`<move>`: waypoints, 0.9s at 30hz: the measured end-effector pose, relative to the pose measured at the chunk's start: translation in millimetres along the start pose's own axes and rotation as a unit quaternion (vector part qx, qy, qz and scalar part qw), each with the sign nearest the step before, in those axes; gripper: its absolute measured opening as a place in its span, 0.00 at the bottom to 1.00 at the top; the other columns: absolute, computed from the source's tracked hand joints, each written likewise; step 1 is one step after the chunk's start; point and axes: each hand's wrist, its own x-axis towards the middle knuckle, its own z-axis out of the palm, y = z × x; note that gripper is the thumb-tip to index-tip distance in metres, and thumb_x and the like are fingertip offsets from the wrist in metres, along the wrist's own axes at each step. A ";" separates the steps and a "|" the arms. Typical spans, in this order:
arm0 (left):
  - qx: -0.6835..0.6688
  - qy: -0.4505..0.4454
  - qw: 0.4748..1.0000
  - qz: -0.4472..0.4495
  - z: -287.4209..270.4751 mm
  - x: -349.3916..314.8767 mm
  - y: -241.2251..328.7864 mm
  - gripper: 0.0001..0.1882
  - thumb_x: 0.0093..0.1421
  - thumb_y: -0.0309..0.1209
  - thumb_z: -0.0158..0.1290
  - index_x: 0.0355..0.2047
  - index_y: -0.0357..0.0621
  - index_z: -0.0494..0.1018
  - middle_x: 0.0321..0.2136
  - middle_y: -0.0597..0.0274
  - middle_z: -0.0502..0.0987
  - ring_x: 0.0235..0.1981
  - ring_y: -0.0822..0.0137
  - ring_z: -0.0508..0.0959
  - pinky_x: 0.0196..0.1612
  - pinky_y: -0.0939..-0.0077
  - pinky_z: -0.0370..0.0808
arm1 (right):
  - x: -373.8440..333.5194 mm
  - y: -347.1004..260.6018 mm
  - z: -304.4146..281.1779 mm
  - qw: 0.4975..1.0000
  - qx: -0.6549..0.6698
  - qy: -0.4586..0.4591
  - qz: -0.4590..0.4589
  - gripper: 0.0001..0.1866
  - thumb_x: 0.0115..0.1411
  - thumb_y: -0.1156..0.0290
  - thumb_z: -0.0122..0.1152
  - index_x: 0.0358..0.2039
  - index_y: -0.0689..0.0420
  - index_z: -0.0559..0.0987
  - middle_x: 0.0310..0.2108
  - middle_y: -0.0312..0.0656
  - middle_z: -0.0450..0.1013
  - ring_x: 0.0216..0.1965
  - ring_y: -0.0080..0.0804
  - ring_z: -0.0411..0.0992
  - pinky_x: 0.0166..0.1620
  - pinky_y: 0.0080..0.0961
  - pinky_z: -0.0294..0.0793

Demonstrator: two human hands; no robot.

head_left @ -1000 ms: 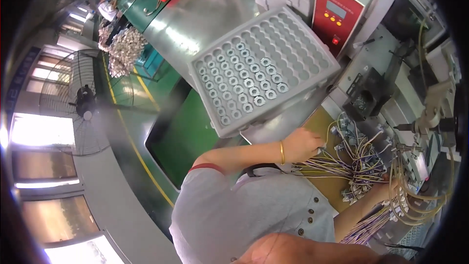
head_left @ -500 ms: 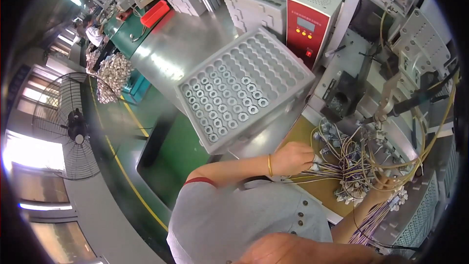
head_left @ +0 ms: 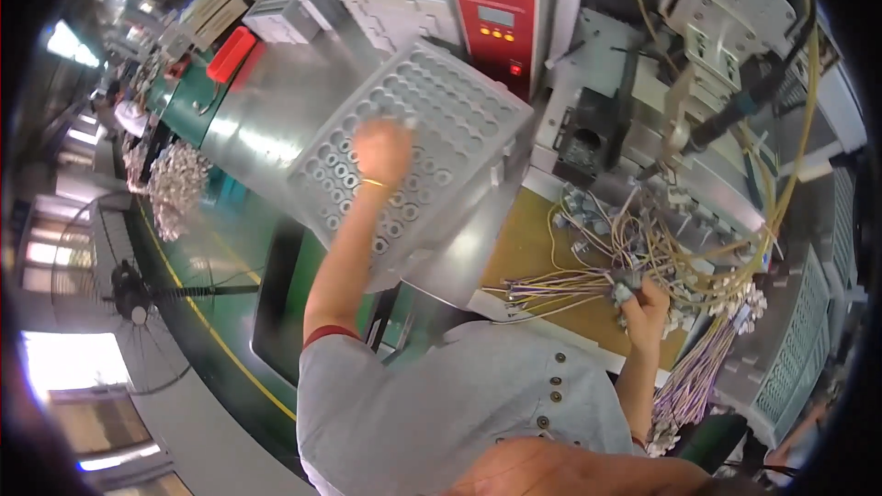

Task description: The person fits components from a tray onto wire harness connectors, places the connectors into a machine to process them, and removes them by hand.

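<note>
Left hand (head_left: 381, 152) over tray (head_left: 487, 144), right hand (head_left: 647, 308) gripping

Left fingers are blurring; whether apart, I cannot tell. A red box (head_left: 491, 55) is standing beyond them. Right fingers are clamping a grey connector (head_left: 623, 293), wires (head_left: 574, 283) fanning leftward, yellowish hoses (head_left: 792, 179) crowding rightward.

- Place is looking like a factory workshop, electrical-assembly kind.
- Metal bench (head_left: 243, 119) is carrying a grey multi-well tray (head_left: 473, 152) of ring-shaped parts (head_left: 409, 212); similar trays (head_left: 404, 14) are stacking up behind.
- Red control box (head_left: 501, 23) is showing a screen and yellow buttons.
- Machinery (head_left: 730, 0) is filling the right side, yellowish hoses (head_left: 810, 101) are looping down.
- Wires with connectors (head_left: 570, 289) are lying bunched.
- Industrial fan (head_left: 129, 287) is standing left, near windows (head_left: 73, 363).
- Yellow line (head_left: 223, 344) is marking the green floor.
- Another person (head_left: 131, 117) is showing in the background.
</note>
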 end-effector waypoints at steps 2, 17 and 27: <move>0.053 -0.056 0.996 -0.045 2.3 -9.1 -12.1 0.17 0.49 0.44 0.46 0.29 0.45 0.75 0.33 0.53 0.72 0.43 0.51 0.66 0.44 0.54 0.61 | -1.5 1.8 -2.6 0.999 -0.015 0.010 0.031 0.08 0.49 0.76 0.54 0.31 0.62 0.75 0.22 0.33 0.67 0.18 0.15 0.63 0.19 0.11 0.60; -0.774 -0.327 0.532 -0.100 -50.3 -93.2 154.9 0.20 0.48 0.20 0.51 0.44 0.34 0.65 0.35 0.59 0.72 0.31 0.71 0.73 0.29 0.83 0.71 | 28.2 11.6 16.5 0.982 -0.161 -0.065 -0.074 0.07 0.49 0.76 0.53 0.31 0.61 0.73 0.22 0.29 0.67 0.22 0.12 0.60 0.24 0.12 0.61; -0.792 -0.351 0.497 -0.052 -61.9 -112.3 194.8 0.19 0.51 0.21 0.50 0.44 0.33 0.64 0.37 0.56 0.72 0.32 0.71 0.73 0.24 0.82 0.73 | 20.8 -19.1 18.6 0.989 -0.083 0.031 -0.115 0.07 0.43 0.76 0.58 0.18 0.62 0.69 0.13 0.30 0.63 0.15 0.12 0.57 0.17 0.14 0.57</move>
